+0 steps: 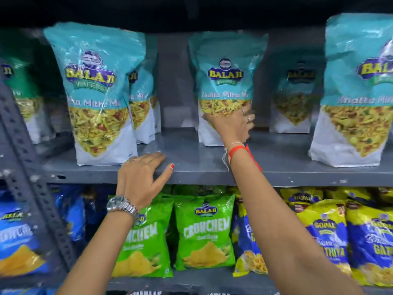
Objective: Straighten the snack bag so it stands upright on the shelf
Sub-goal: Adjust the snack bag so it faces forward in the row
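Note:
A teal and white Khatta Mitha snack bag (225, 81) stands in the middle of the grey metal shelf (191, 167), set back from the front edge. My right hand (232, 124) wraps around the bag's lower front, fingers curled round its right side. The bag looks close to upright, leaning slightly. My left hand (142, 173) rests flat on the shelf's front edge, fingers spread, empty, just right of another teal bag (95, 92). A watch is on my left wrist, threads on my right.
More teal bags stand at the right (357, 92), behind (297, 96) and at the left. A perforated grey upright (27, 156) runs down the left. Below, green Crunchem bags (204, 231), blue bags and yellow-blue bags (331, 231) fill the lower shelf.

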Available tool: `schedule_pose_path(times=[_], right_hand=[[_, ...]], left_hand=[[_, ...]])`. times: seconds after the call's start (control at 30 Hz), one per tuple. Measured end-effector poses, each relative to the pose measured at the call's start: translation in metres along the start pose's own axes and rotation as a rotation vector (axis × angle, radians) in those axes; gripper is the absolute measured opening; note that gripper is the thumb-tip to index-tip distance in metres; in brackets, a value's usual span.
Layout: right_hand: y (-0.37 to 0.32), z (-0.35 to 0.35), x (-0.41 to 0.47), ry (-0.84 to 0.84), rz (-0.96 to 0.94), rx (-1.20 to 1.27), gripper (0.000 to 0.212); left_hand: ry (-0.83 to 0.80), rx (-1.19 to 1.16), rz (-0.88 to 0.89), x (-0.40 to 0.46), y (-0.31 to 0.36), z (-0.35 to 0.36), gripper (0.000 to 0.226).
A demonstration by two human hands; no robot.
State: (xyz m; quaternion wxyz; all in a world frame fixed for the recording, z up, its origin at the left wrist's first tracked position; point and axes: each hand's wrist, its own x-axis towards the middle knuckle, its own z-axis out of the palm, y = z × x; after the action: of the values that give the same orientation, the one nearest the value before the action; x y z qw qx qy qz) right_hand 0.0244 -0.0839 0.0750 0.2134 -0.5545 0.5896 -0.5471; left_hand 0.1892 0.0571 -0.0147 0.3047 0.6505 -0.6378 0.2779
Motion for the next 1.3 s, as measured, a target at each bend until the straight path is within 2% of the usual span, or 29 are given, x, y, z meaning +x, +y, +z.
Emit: schedule_pose_path(times=[0.27,0.63,1.3], right_hand=[[-0.012,0.021,-0.005,0.102,0.054,-0.101,0.141],[-0.007,0.017,-0.012,0.146,0.026,-0.123,0.139],[-0.002,-0.056,-0.093,0.147,-0.031,-0.139,0.138]], left_hand=[[0.067,-0.045,0.006,-0.004,-0.002,0.009,0.047],[0.063,-0.076,0.025,-0.006,-0.006,0.012,0.048],[0.080,-0.053,0.013,-0.008,-0.002,0.008,0.049]])
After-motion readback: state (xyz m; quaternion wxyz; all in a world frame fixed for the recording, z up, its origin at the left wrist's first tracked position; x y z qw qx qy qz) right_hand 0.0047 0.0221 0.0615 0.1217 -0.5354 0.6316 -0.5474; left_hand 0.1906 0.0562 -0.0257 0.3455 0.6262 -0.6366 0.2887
